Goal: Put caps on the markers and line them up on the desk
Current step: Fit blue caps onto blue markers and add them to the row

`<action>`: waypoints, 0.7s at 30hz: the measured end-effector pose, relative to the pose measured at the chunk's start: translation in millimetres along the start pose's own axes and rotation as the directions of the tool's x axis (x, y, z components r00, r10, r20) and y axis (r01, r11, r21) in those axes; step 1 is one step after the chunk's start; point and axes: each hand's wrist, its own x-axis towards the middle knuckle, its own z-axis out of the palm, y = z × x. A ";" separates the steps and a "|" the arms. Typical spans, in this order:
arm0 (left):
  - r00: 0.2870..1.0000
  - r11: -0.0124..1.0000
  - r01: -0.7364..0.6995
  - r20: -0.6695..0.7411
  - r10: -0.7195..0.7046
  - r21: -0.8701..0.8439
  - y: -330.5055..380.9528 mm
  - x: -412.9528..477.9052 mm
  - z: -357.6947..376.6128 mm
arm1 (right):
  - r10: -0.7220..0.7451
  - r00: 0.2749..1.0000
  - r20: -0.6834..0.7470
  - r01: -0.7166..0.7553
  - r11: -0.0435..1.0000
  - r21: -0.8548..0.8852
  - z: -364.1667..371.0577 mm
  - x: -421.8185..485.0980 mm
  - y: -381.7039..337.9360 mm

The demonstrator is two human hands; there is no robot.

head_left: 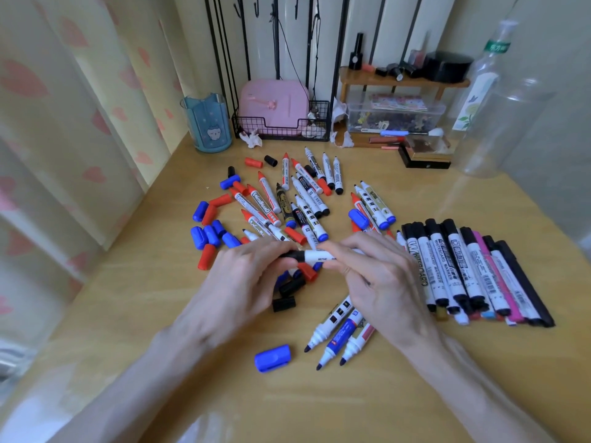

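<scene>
A light wooden desk (134, 282) fills the scene under soft daylight. A curtain (64, 91) with pink hearts hangs on the left (pale yellow ground). At the far right stands a small wooden shelf (403, 81).

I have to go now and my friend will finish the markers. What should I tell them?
Left hand and right hand together hold one white marker; a black cap is at its left end, whether fully seated is unclear.
Done: a row of capped markers lies lined up at the right of the desk.
Left: many uncapped markers lie piled in the middle, three more near the right wrist. Loose red and blue caps lie left of the pile, black caps under the hands, one blue cap nearest you.
</scene>
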 end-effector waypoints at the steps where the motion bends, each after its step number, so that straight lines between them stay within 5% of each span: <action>1: 0.999 0.998 0.038 0.000 -0.038 -0.040 3.1 2.7 -1.4 | -0.019 1.000 -0.015 0.018 0.998 -0.055 0.7 0.8 3.7; 5: 0.991 0.980 0.133 0.047 -0.127 -0.145 9.3 2.5 -3.4 | -0.157 0.984 -0.088 0.138 0.973 -0.187 -8.7 2.6 10.0; 9: 0.943 0.917 0.331 0.103 -0.316 -0.223 -20.2 0.0 -14.6 | -0.027 0.983 -0.183 -0.003 0.987 -0.161 -22.7 4.5 41.0; 16: 0.963 0.996 -0.055 0.259 0.070 -0.066 -4.8 -9.3 8.4 | 0.078 0.997 -0.001 -0.078 0.989 -0.123 -8.2 -1.4 38.9; 21: 0.956 0.995 -0.100 0.279 0.094 0.005 -4.1 -13.1 17.6 | 0.101 0.995 0.014 -0.099 0.987 -0.129 -4.3 -2.8 33.7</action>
